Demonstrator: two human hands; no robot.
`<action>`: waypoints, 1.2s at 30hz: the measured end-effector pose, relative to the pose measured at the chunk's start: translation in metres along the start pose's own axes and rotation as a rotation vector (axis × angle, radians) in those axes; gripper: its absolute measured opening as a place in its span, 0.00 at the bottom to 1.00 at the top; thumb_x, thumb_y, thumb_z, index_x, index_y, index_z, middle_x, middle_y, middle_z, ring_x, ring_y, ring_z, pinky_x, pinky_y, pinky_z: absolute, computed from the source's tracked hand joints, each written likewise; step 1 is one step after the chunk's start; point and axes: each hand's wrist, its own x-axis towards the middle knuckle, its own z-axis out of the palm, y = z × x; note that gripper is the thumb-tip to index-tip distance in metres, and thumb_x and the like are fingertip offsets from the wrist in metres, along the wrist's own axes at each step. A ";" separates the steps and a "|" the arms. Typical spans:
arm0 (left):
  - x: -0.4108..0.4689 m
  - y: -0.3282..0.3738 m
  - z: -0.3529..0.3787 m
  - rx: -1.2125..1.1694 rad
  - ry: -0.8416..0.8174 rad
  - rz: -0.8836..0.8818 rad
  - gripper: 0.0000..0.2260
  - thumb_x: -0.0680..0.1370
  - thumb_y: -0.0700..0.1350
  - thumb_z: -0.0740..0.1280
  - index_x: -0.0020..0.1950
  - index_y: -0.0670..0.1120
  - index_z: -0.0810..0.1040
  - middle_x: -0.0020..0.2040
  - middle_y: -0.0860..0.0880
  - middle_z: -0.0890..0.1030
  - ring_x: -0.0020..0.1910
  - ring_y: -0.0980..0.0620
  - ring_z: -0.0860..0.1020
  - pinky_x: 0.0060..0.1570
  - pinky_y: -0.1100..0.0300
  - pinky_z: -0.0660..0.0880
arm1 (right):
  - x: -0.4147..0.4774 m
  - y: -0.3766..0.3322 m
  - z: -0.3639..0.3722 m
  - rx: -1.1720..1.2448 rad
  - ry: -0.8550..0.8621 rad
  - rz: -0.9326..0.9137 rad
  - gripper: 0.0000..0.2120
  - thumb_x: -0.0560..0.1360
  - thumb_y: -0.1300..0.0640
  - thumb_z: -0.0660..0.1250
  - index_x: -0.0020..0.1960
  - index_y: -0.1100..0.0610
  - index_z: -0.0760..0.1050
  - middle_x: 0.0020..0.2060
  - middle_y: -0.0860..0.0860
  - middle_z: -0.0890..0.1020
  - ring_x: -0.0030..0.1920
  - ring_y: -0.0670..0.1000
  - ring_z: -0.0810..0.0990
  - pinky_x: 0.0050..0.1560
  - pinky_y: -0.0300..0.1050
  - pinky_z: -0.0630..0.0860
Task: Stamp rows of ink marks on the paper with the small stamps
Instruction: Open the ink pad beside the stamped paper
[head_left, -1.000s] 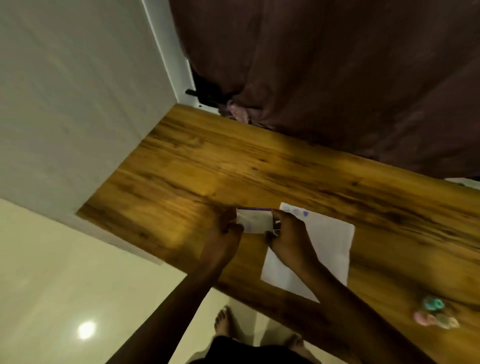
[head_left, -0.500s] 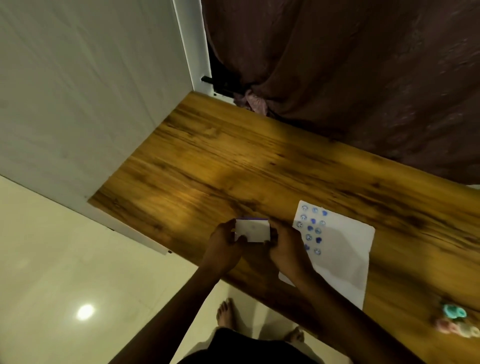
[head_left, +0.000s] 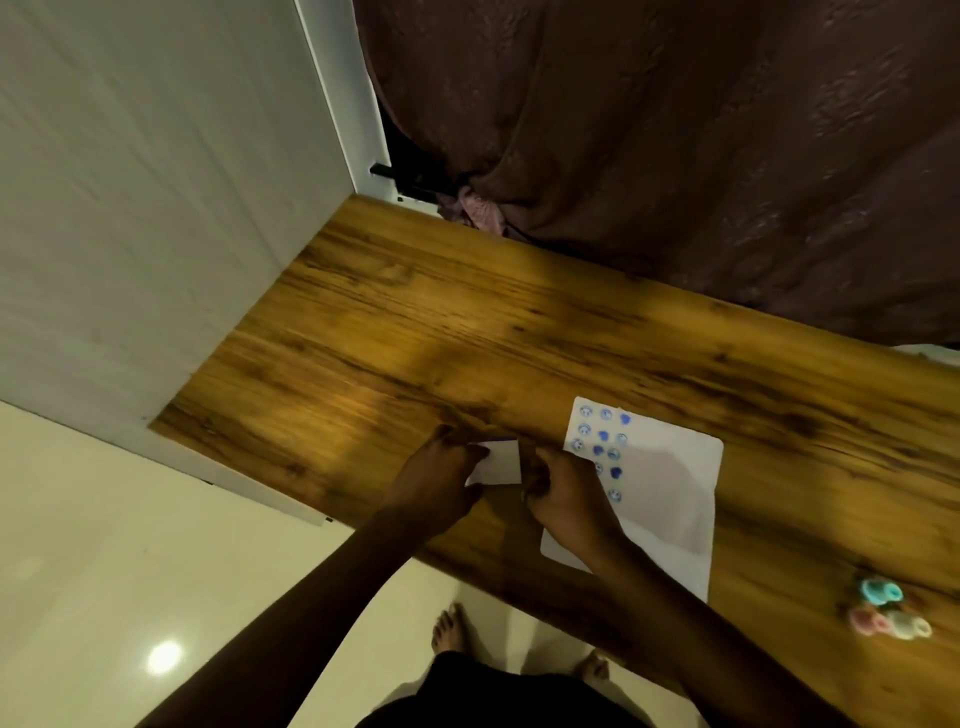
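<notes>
- I see a long wooden tabletop (head_left: 467, 332) with dark streaked grain; its left end meets a white wall.
- A white rectangular sheet of paper (head_left: 670, 499) lies flat near the front edge, with rows of small blue ink marks (head_left: 602, 436) along its left side.
- A cluster of small round pastel stamps (head_left: 885, 613), teal, pink and pale, sits well apart to the right.

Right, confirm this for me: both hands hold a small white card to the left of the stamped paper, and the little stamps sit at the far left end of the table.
Not quite. The stamps sit at the right end of the table, not the left. The head view shows the rest holds: the left hand and right hand hold the white card just left of the stamped paper.
</notes>
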 end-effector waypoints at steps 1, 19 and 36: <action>0.001 0.000 0.000 0.013 0.003 0.008 0.23 0.79 0.50 0.72 0.73 0.50 0.76 0.76 0.48 0.74 0.75 0.45 0.69 0.70 0.50 0.74 | 0.000 0.001 0.001 -0.006 0.003 0.004 0.17 0.77 0.58 0.72 0.65 0.55 0.78 0.60 0.52 0.83 0.63 0.54 0.81 0.62 0.36 0.70; 0.035 -0.025 -0.036 0.023 -0.240 0.169 0.20 0.81 0.55 0.69 0.71 0.50 0.78 0.73 0.47 0.77 0.72 0.45 0.74 0.69 0.55 0.68 | 0.003 -0.004 0.005 0.082 -0.024 0.085 0.10 0.78 0.52 0.71 0.55 0.57 0.82 0.51 0.53 0.86 0.55 0.52 0.84 0.54 0.37 0.72; 0.076 -0.027 -0.062 -0.031 -0.325 0.177 0.16 0.87 0.47 0.58 0.70 0.43 0.78 0.62 0.40 0.78 0.62 0.41 0.77 0.59 0.49 0.74 | 0.005 -0.004 0.009 0.043 -0.059 0.151 0.13 0.81 0.54 0.68 0.63 0.56 0.79 0.63 0.53 0.81 0.67 0.54 0.77 0.64 0.40 0.65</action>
